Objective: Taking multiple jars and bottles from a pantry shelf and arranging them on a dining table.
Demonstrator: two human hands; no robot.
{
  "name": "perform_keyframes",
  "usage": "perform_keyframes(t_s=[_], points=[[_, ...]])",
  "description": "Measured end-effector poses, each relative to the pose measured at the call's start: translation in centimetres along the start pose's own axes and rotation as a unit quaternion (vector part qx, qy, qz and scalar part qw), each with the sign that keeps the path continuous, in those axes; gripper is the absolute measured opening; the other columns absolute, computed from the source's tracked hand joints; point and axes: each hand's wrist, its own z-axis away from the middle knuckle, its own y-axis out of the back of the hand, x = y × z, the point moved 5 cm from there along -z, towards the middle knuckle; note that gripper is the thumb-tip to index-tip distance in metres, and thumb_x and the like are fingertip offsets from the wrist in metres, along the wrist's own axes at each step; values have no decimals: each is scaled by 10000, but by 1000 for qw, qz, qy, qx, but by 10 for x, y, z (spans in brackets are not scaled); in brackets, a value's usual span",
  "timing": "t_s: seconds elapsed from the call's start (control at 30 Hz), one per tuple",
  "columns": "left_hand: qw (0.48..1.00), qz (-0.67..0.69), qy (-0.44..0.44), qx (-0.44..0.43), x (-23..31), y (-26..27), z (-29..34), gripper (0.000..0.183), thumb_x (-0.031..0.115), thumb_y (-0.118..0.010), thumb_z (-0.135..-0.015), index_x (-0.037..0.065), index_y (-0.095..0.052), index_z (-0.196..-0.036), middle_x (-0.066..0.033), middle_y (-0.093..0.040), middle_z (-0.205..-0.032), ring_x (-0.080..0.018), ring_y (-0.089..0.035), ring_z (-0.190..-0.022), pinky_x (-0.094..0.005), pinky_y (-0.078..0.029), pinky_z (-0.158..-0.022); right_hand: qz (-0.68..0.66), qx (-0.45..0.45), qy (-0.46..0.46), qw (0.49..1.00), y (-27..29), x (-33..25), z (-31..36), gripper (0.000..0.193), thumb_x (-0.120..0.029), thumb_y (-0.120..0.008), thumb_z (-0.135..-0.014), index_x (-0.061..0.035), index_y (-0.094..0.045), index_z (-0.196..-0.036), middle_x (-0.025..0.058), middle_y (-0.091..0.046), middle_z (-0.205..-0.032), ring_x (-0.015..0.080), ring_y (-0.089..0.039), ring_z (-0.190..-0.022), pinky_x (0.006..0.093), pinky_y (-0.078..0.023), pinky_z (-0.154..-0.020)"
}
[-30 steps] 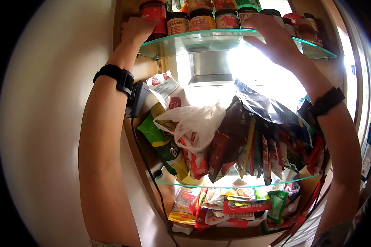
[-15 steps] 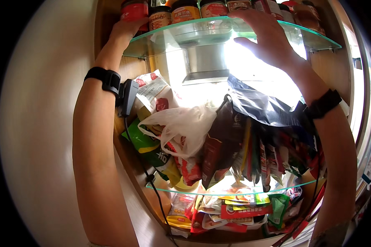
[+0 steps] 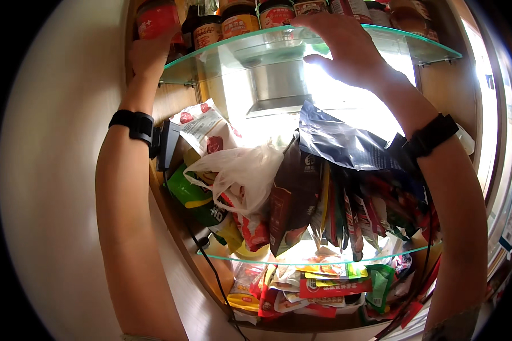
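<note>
My left hand [image 3: 149, 55] is raised to the left end of the upper glass shelf [image 3: 239, 48]. Its fingers are closed against a large red jar [image 3: 156, 21], partly hiding it. My right hand [image 3: 350, 51] reaches to the same shelf's front edge, thumb held apart below and fingers stretched toward the jars, with nothing in it. Along the shelf stand several more jars, among them a dark-lidded jar with a tan label [image 3: 207, 34], one with a yellow-orange label [image 3: 239, 25] and one with a red-and-white label [image 3: 276, 16].
A lower glass shelf [image 3: 301, 262] holds upright food packets, a white plastic bag [image 3: 239, 173], a dark blue pouch [image 3: 347, 142] and a green bag [image 3: 190, 190]. Flat packets [image 3: 335, 287] lie beneath it. Black cables hang by both arms. Bright light comes from behind.
My left hand and the red jar have shifted left, widening the space between that jar and its neighbour. The whole view has moved slightly; my right hand stays at the shelf edge.
</note>
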Motion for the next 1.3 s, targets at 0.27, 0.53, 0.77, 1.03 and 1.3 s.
perform_keyframes(t_s=[0.27,0.53,0.77,1.03,1.3], points=[[932,363,2,-18,25,43,35,662,386,-754,-650,-18,-518,-1117,-135,-627,-943,-234,-638,-830,-325,-528,-717,-13,6,17,1000,-1,5,0,547,-175,-670,-757,-161,-460,-1262,80,-518,-1227,263,-462,-1145,402,-329,-994],[833,518,35,-190,54,93,103,496,279,-715,-729,76,-509,-1132,-104,-622,-980,-260,-627,-854,-421,-537,-775,-59,44,44,996,1,7,1,549,-167,-688,-707,-124,-500,-1222,98,-557,-1170,258,-506,-1110,430,-211,-1071],[868,467,40,-163,96,137,202,458,327,-633,-787,-8,-521,-1080,-151,-637,-937,-245,-659,-765,-350,-566,-693,-99,164,-1,981,19,1,12,543,-210,-684,-753,-126,-479,-1249,102,-497,-1251,273,-434,-1184,384,-296,-1047],[910,393,100,-90,132,185,328,502,336,-611,-809,-7,-477,-1150,-108,-599,-1036,-194,-610,-909,-344,-513,-804,-858,-111,-142,481,76,-147,66,660,-240,-728,-760,-74,-391,-1302,158,-442,-1283,246,-455,-1163,359,-417,-934],[900,399,146,-97,162,229,432,826,433,-724,-671,-11,-366,-1268,-142,-514,-1190,-239,-563,-1030,-365,-474,-889,-981,-190,-31,1,184,-266,135,964,-182,-743,-748,-69,-58,-1417,164,-390,-1281,235,-470,-1117,369,-431,-921]])
